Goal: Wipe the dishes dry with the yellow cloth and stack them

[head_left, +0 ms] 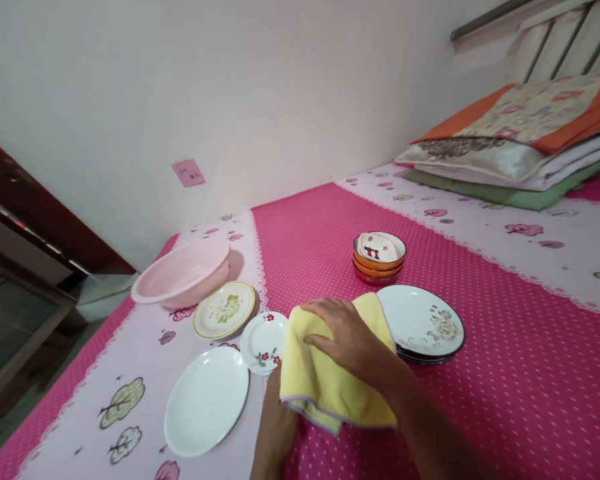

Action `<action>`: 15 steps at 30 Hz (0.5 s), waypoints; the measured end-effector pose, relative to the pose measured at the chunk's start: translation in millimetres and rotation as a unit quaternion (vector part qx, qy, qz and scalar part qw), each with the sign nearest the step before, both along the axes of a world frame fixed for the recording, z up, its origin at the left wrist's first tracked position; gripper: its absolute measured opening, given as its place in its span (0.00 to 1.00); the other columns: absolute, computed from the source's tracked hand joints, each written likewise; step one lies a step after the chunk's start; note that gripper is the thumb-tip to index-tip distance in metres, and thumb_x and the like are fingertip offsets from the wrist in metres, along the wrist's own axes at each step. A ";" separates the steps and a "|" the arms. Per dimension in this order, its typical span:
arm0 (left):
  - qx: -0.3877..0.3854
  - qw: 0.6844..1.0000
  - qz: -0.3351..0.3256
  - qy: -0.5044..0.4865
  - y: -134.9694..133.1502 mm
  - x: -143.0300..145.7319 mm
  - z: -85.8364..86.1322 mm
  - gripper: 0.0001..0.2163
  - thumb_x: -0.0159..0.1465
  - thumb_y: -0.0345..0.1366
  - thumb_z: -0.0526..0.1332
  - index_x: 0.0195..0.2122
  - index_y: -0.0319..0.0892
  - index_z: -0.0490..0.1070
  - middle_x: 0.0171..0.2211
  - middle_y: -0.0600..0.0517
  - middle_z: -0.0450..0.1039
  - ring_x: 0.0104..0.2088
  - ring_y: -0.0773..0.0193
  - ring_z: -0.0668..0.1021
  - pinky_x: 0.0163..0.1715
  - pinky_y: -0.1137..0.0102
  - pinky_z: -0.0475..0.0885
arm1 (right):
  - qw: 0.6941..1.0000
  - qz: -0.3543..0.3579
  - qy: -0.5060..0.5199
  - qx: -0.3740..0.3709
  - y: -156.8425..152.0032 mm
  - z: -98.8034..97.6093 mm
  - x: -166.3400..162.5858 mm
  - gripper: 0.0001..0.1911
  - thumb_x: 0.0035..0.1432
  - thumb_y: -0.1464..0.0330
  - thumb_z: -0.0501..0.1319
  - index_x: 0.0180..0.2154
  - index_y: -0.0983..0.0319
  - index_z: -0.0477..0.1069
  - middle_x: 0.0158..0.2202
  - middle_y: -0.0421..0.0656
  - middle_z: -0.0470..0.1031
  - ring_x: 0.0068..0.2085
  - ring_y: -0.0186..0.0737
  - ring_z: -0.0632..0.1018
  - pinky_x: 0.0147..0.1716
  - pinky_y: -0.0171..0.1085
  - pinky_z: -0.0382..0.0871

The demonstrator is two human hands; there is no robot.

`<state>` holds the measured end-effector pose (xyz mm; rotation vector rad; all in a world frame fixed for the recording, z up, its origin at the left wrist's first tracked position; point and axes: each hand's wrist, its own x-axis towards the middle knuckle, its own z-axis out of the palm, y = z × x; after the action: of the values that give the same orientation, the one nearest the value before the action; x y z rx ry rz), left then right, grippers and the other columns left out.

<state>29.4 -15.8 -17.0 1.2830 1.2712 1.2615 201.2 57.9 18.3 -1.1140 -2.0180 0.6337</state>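
A yellow cloth with a purple edge is draped in front of me. My right hand lies over its top, fingers curved and gripping the fabric. Under the cloth's left side goes my left hand; its fingers are hidden, as is anything it may hold there. Just left of the cloth is a small white plate with red flowers. To the right sits a stack of dark-rimmed white plates with a brown flower print. Beyond the cloth stand several stacked bowls, the top one holding a smaller white bowl.
A plain white plate lies at the lower left, near a stack of yellow-rimmed plates. Behind those stands a pink basin by the wall. Folded bedding is piled at the far right. The pink bedspread meets the wall.
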 end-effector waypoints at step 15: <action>-0.013 1.000 -0.016 -0.012 -0.8 -12.2 14.7 0.20 0.64 0.50 0.63 0.48 0.40 0.82 0.46 0.41 0.83 0.53 0.40 0.79 0.56 0.52 0.72 | 0.977 0.014 0.079 -0.199 4.6 -0.9 15.6 0.24 0.57 0.53 0.70 0.49 0.62 0.79 0.49 0.50 0.83 0.50 0.55 0.80 0.47 0.44 0.72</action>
<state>17.2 -16.7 -2.3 1.2620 1.2424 1.2303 216.8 62.5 17.4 -1.2180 -1.8184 1.1421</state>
